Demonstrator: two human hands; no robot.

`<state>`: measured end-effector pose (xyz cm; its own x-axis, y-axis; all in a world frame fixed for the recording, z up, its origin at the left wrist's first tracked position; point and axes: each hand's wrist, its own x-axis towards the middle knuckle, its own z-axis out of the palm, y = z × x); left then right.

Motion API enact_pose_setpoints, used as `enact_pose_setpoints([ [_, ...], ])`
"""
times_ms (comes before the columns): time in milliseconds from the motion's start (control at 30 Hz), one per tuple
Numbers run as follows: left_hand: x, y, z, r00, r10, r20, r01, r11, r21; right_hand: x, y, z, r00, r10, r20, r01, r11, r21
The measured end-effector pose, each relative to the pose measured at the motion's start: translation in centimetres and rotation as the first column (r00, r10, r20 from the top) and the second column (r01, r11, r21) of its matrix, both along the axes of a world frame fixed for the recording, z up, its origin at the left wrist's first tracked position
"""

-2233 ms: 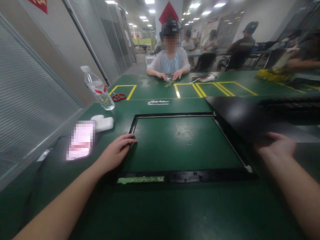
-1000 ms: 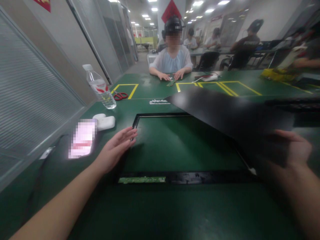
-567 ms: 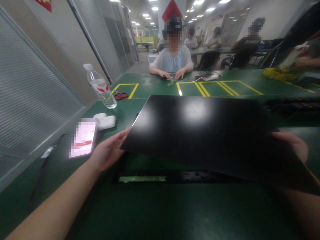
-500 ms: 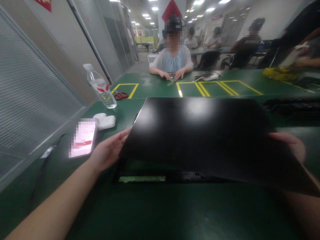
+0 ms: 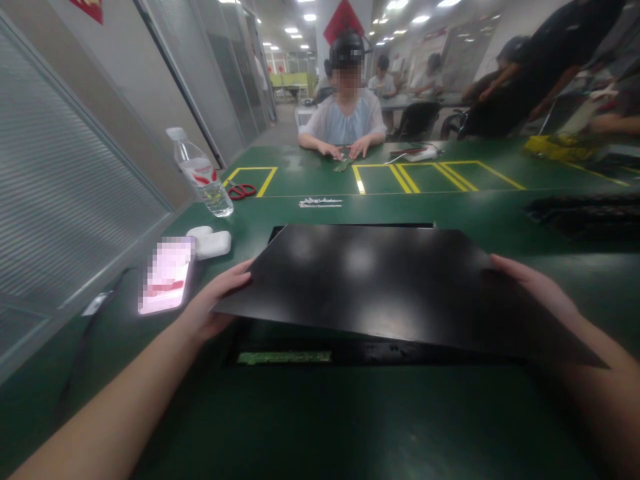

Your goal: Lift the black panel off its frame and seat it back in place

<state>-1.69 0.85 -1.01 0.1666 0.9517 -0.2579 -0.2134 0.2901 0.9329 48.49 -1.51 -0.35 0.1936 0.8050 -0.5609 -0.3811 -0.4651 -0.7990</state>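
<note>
A large, thin, glossy black panel (image 5: 370,287), like a screen panel, is held between my two hands above the table. My left hand (image 5: 217,297) grips its left edge, thumb on top and fingers partly hidden underneath. At the right edge, my right hand (image 5: 543,290) holds it, with most of the fingers out of sight. The panel tilts, its right near corner reaching over my right forearm. Under it lies a black rectangular frame (image 5: 425,353), largely covered. A green circuit strip (image 5: 285,357) shows along the frame's near side.
On the left are a phone (image 5: 167,277), white cases (image 5: 213,245), a water bottle (image 5: 203,173) and red-handled scissors (image 5: 243,192). Small white pieces (image 5: 320,203) lie beyond the frame. A person (image 5: 347,110) sits opposite, hands on the green table (image 5: 300,420). Dark objects (image 5: 585,213) lie at right.
The panel has come down and nearer, its far edge now below the frame's far side. My right hand has moved left with it. A dark-clothed person at back right has shifted left.
</note>
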Motion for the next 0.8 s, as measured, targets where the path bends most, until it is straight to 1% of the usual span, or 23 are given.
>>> enact_pose_setpoints([
  [67,0.2,0.0,0.1,0.999,0.044,0.01,-0.044,0.999,0.007,-0.8,0.0,0.3,0.999,0.047,-0.004,-0.047,0.994,-0.1],
  [133,0.3,-0.1,0.2,0.998,0.063,0.011,-0.063,0.998,0.014,-1.2,0.0,0.5,0.995,0.104,0.007,-0.102,0.986,-0.128],
  [200,0.5,-0.2,0.3,0.998,0.062,0.005,-0.062,0.998,0.023,-1.2,0.2,0.7,0.988,0.146,0.047,-0.14,0.983,-0.122],
  [267,0.7,-0.4,0.3,0.997,0.071,0.007,-0.071,0.997,0.041,-1.1,0.3,1.0,0.984,0.139,0.111,-0.128,0.986,-0.104],
  [367,0.9,-0.6,0.2,0.995,0.098,0.021,-0.099,0.992,0.079,-1.3,0.4,1.4,0.981,0.051,0.19,-0.048,0.999,-0.022],
  [433,1.0,-0.7,0.0,0.994,0.103,0.033,-0.106,0.988,0.113,-1.5,0.4,1.7,0.981,-0.001,0.195,-0.003,1.0,0.018],
  [500,0.9,-0.7,-0.1,0.993,0.106,0.044,-0.112,0.983,0.144,-1.7,0.5,1.7,0.983,-0.032,0.183,0.026,0.999,0.031],
  [600,0.6,-0.7,0.1,0.988,0.149,0.048,-0.155,0.972,0.174,-1.2,0.7,1.2,0.982,-0.011,0.19,0.001,0.998,0.055],
  [733,0.4,-0.9,0.8,0.966,0.257,0.03,-0.258,0.946,0.198,-0.1,0.9,-0.1,0.966,0.042,0.254,-0.079,0.988,0.135],
  [800,0.6,-1.1,1.2,0.948,0.314,0.042,-0.316,0.925,0.212,0.1,0.9,-0.5,0.957,0.064,0.283,-0.108,0.983,0.145],
])
